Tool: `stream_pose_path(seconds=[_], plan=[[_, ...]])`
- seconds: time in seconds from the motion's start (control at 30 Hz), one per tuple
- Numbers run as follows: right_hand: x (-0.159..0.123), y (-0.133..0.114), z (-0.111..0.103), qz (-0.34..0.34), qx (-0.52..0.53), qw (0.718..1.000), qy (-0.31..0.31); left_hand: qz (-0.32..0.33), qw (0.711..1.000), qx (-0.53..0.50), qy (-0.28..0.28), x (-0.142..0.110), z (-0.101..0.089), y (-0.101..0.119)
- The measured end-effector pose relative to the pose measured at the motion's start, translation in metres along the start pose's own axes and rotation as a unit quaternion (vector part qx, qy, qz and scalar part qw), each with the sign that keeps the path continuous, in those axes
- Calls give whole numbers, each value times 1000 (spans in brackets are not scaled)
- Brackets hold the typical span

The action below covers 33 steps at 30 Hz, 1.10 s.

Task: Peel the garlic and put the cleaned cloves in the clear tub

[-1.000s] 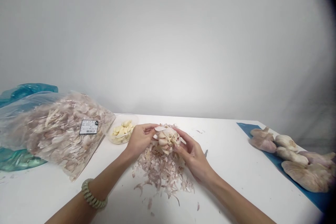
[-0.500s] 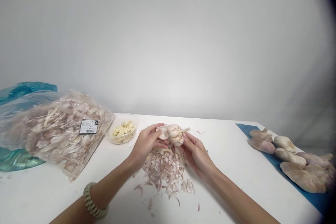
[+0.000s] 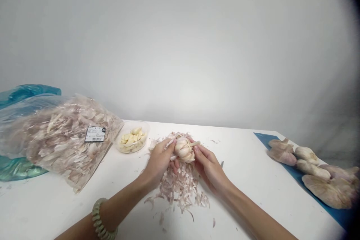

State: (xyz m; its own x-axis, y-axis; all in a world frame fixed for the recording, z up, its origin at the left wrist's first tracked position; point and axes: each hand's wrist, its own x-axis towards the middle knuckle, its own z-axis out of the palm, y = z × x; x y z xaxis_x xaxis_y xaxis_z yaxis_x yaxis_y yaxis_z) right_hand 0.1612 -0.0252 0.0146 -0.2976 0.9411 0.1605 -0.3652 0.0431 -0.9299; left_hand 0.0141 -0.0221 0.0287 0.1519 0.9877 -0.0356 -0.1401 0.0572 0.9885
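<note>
Left hand (image 3: 158, 161) lower, against garlic bulb (image 3: 185, 150)

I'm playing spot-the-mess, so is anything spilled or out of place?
Yes: thin garlic skins are heaped loose on the white table, with stray bits scattered around. That looks messy because similar-looking scraps are inside the clear bag.

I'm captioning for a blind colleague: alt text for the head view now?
A person's left hand and right hand hold a garlic bulb over loose skins on a white table. At left, a bag of skins and tub of peeled cloves; at right, whole bulbs on a blue sheet.
</note>
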Motion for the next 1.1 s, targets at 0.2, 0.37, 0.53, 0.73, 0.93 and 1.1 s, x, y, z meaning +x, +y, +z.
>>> stream_pose_path(seconds=[0.2,0.37,0.53,0.73,0.93,1.1], plan=[[-3,-10,10,38,146,987,-57,49,997,10,57,1,1,-3],[-3,-6,14,31,164,979,-117,89,985,98,110,-3,4,-2],[-3,6,17,40,102,993,-35,159,942,256,145,-10,12,-3],[-4,11,15,47,35,998,22,181,930,296,120,-8,14,-8],[-3,11,17,43,54,997,31,198,925,302,119,-5,14,-10],[-5,11,20,47,86,995,-19,211,923,309,92,-7,12,-11]])
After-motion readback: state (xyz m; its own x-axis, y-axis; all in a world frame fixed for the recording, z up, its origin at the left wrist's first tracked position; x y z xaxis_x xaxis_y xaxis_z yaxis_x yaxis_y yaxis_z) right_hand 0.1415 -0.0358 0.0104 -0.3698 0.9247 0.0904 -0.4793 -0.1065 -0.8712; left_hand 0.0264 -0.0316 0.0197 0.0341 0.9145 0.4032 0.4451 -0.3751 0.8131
